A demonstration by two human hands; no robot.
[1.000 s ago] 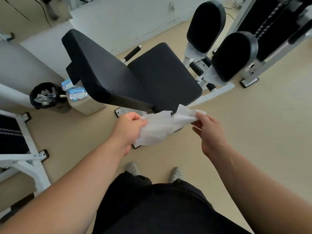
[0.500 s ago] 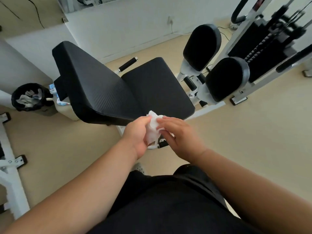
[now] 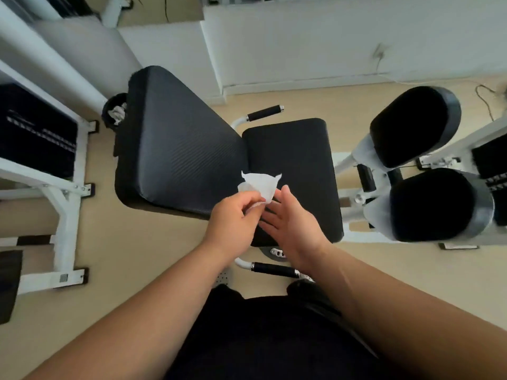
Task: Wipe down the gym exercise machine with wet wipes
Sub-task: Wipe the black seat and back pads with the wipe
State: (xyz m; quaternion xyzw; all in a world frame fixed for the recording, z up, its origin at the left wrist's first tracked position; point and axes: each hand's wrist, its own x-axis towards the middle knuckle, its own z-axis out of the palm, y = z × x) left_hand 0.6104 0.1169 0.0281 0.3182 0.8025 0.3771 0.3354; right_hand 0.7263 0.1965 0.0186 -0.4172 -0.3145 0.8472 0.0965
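The left hand (image 3: 233,219) pinches a crumpled wet wipe (image 3: 260,183) with curled fingers, over the black seat pad (image 3: 296,154). The right hand (image 3: 292,224), at 3 o'clock from it, has straight, relaxed fingers, the tips just beside the wipe.

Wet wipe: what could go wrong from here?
1. The wet wipe is bunched in the left hand; little cloth would meet the seat pad, so patches may be missed.
2. The right hand lies open beside it, so only one hand grips; the wipe could slip.
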